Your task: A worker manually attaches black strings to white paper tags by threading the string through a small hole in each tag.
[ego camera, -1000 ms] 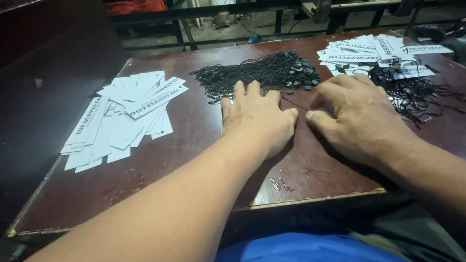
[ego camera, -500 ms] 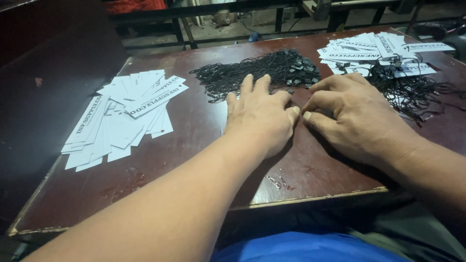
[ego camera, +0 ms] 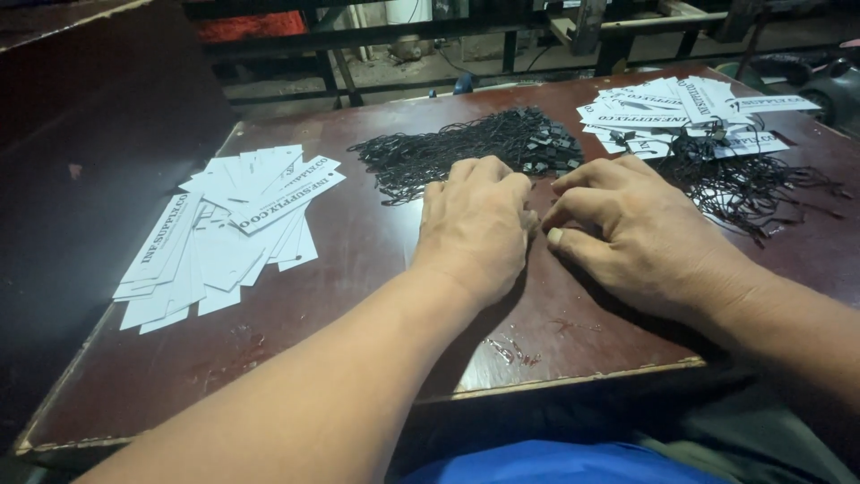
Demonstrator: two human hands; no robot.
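My left hand (ego camera: 475, 224) lies palm down on the dark red-brown table (ego camera: 358, 269), its fingertips at the near edge of a pile of black strings with small black fasteners (ego camera: 475, 148). My right hand (ego camera: 636, 233) rests beside it, fingers curled and the thumb tip touching the left hand's side. Both palms hide what lies under them, so I cannot tell whether either hand holds a string.
A fanned stack of white paper tags (ego camera: 228, 229) lies at the left. At the far right, more white tags (ego camera: 681, 112) sit with a loose tangle of black strings (ego camera: 752, 184). Dark metal frames (ego camera: 502, 31) stand behind the table. The table's near edge (ego camera: 573, 376) is chipped.
Both hands have drawn closer together at the near edge of the string pile. The left hand's fingers have closed up. The piles and tags have not moved.
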